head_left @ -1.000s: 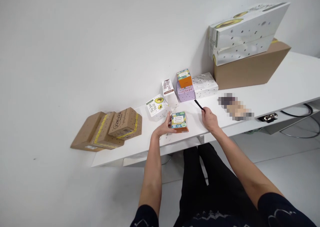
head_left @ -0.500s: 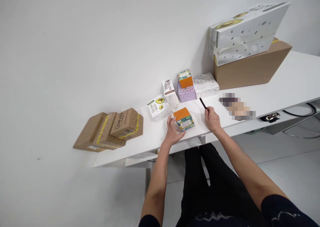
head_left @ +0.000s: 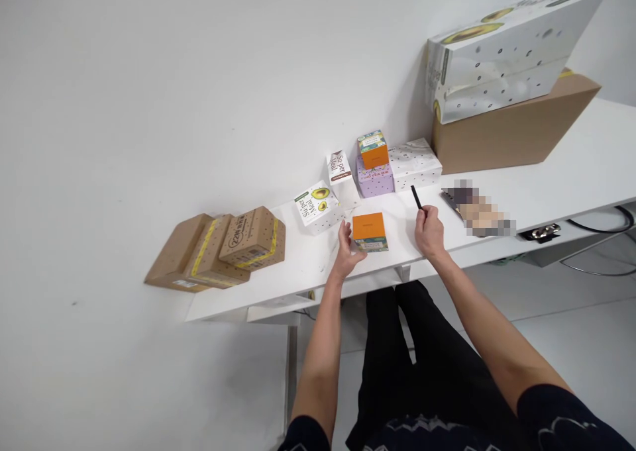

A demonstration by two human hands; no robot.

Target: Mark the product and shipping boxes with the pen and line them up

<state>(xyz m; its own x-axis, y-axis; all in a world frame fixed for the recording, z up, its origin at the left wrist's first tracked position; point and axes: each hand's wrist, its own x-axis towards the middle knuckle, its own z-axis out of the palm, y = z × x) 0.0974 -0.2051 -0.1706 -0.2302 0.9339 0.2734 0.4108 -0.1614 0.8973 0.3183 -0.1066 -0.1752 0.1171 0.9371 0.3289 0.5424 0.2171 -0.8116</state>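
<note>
On the white table, a small box [head_left: 369,228] stands with a plain orange face up and a patterned green-blue label on its front side. My left hand [head_left: 346,255] rests at the box's left side, fingers spread and curved, the thumb near its front left corner; whether it touches cannot be made out. My right hand [head_left: 430,232] is closed around a slim black stick [head_left: 416,197], which points up and away to the left; its exact kind is unclear. Behind the orange box are two white "Super Meal" boxes, one with avocado pictures [head_left: 318,207] and one upright [head_left: 342,176].
A similar orange box [head_left: 373,151] sits on a lilac box [head_left: 375,181], beside a speckled white box [head_left: 415,164]. Brown cartons [head_left: 256,239] lean together at the left. A large avocado carton [head_left: 501,67] rests on a brown carton [head_left: 511,140]. A blurred-out item [head_left: 477,209] lies right.
The orange box has turned so it sits squarer to me. My left thumb has drawn back from its front toward the left corner. The view has shifted slightly; my right hand still holds the stick.
</note>
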